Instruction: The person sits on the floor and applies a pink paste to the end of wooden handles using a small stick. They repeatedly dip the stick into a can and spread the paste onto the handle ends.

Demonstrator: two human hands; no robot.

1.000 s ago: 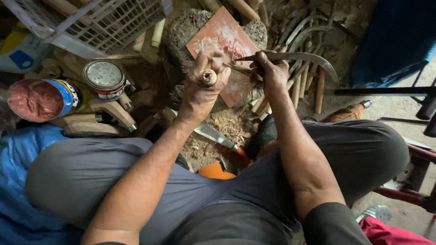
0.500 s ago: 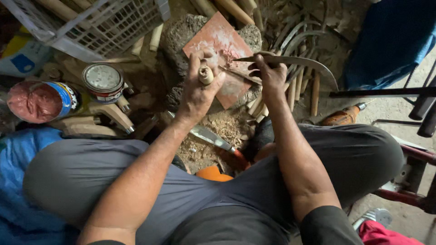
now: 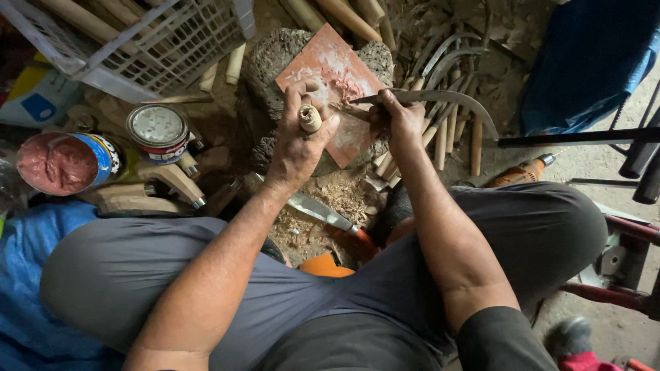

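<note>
The left hand (image 3: 297, 141) is closed around a short pale round wooden handle (image 3: 309, 118), held upright over the red-brown flat tile (image 3: 328, 65). The right hand (image 3: 399, 118) is gripping a curved grey metal sickle blade (image 3: 454, 102), just beside the handle.

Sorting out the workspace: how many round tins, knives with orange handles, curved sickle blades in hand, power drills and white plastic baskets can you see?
Round tins: 2, an open tin of red paste and a lidded tin
Orange-handled knife: 1
Sickle blade, held by the right hand: 1
Orange drill: 1
White basket: 1
Total: 6
The left hand grips a wooden handle.
</note>
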